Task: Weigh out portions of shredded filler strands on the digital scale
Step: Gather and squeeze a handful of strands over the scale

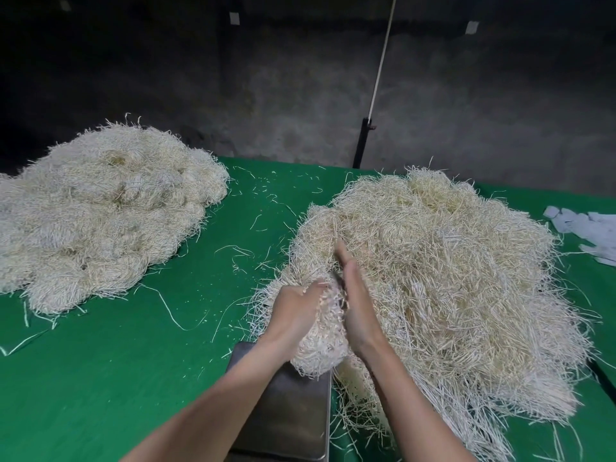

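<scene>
A rounded clump (321, 348) of pale cream shredded filler strands sits between the person's two hands. It lies at the near left edge of the large loose heap (450, 261) of the same straw-coloured strands on the right side of the green cloth-covered table (133, 378). The left hand (295, 310) grips the clump from its left, fingers curled into the strands and knuckles up. The right hand (356, 305) stands edge-on against the clump's right side, palm facing left, fingers straight and pressed together, pointing away from the person into the heap. The flat grey metal scale pan (290, 411) lies below the hands and nearer the person, and both forearms reach out over it. The clump's long axis runs from the fingertips back toward the person, and its lower end hangs over the pan's far right corner. Whether it rests on the metal or only hovers cannot be told. Judging by this, the coming move is a short one, down and toward the body, with the left hand nearer the pan's middle. Strands along the right palm look tangled with the heap, so some may drag along and skew the weight. The scale's display is not in view. A second heap (100, 211) of strands lies well apart on the table's left side.
</scene>
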`<state>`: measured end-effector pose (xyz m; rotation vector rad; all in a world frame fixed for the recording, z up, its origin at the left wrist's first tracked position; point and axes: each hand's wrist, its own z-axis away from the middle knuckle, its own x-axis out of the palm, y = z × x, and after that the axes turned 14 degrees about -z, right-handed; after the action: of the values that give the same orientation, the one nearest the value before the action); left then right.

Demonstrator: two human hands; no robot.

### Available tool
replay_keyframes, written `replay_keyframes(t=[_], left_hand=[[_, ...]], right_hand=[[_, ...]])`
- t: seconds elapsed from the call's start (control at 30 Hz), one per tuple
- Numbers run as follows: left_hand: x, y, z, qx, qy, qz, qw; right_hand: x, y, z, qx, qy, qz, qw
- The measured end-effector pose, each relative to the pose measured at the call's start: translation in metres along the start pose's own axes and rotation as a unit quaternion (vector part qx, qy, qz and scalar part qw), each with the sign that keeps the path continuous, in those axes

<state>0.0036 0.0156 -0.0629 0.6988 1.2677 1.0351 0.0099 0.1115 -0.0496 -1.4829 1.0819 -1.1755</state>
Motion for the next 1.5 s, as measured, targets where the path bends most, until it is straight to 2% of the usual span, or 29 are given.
replay_keyframes(t=[0.03,0.1,0.13,0.2,0.27,0.33,0.37,0.43,0.5,0.57,0.63,0.7,0.8,0.87,0.93,1.0,1.1,1.17,1.23,1.3,1.37,1.43,1.47,1.5], left_hand=[[0.000,0.004,0.000,0.046,0.015,-0.027,0.998],[0.000,0.012,-0.002,0.138,0.093,-0.060,0.984],[-0.002,0.014,-0.003,0.159,0.144,-0.048,0.976],[-0.004,0.018,-0.005,0.129,0.196,-0.002,0.972],[-0.004,0.020,-0.003,0.049,0.135,0.110,0.984],[-0.012,0.018,0.000,-0.062,-0.018,0.248,0.967],[-0.016,0.013,0.004,-0.088,-0.073,0.267,0.957],[-0.014,0.005,0.014,-0.069,-0.126,0.269,0.952],[-0.003,0.007,0.019,-0.043,-0.109,0.246,0.962],[0.000,0.016,0.013,-0.059,-0.050,0.244,0.967],[-0.003,0.020,0.000,-0.085,0.021,0.268,0.959],[0.002,0.018,0.000,-0.058,0.061,0.236,0.968],[0.017,0.012,0.016,-0.030,0.020,0.212,0.977],[0.011,0.015,0.013,-0.042,-0.005,0.232,0.972],[-0.001,0.020,0.005,-0.075,0.019,0.247,0.966],[-0.001,0.019,0.006,-0.102,0.032,0.239,0.965],[0.005,0.013,0.016,-0.112,-0.010,0.215,0.970],[-0.004,0.011,0.014,-0.064,0.007,0.157,0.986],[-0.016,0.007,0.010,0.039,0.052,0.089,0.994],[-0.016,0.002,0.008,0.127,0.096,0.003,0.987],[-0.010,0.008,0.009,0.168,0.155,-0.080,0.970],[-0.008,0.009,0.008,0.146,0.203,-0.017,0.968],[-0.013,0.010,0.010,0.113,0.188,0.060,0.974],[-0.016,0.007,0.013,0.063,0.126,0.133,0.981]], right_hand=[[0.002,-0.002,0.001,0.032,-0.039,-0.010,0.999],[0.012,0.004,0.012,0.041,-0.055,-0.005,0.998],[0.018,0.009,0.018,0.030,-0.033,0.004,0.999],[0.029,0.016,0.025,0.000,0.026,0.068,0.997],[0.022,0.014,0.018,-0.014,0.111,0.043,0.993],[0.005,0.006,0.003,0.052,0.193,-0.078,0.977],[-0.004,0.004,-0.002,0.084,0.209,-0.121,0.967],[-0.012,0.002,-0.006,0.083,0.234,-0.112,0.962],[-0.011,0.005,-0.002,-0.018,0.217,0.022,0.976],[-0.002,0.015,0.010,-0.135,0.189,0.153,0.960],[0.016,0.027,0.023,-0.208,0.154,0.215,0.942],[0.023,0.024,0.022,-0.187,0.149,0.218,0.946],[0.007,0.010,0.002,-0.128,0.199,0.137,0.962],[0.013,0.011,0.006,-0.150,0.208,0.166,0.952],[0.032,0.018,0.015,-0.174,0.192,0.202,0.945],[0.035,0.018,0.013,-0.166,0.181,0.203,0.948],[0.014,0.009,0.002,-0.136,0.166,0.184,0.959],[0.006,0.012,0.005,-0.130,0.144,0.185,0.963],[0.003,0.012,0.008,-0.084,0.124,0.109,0.983],[0.005,0.011,0.012,-0.012,0.068,0.002,0.998],[0.015,0.012,0.019,0.027,0.031,-0.029,0.999],[0.022,0.021,0.025,0.024,0.087,-0.006,0.996],[0.021,0.022,0.022,0.031,0.133,-0.028,0.990],[0.018,0.019,0.019,0.051,0.172,-0.058,0.982]])
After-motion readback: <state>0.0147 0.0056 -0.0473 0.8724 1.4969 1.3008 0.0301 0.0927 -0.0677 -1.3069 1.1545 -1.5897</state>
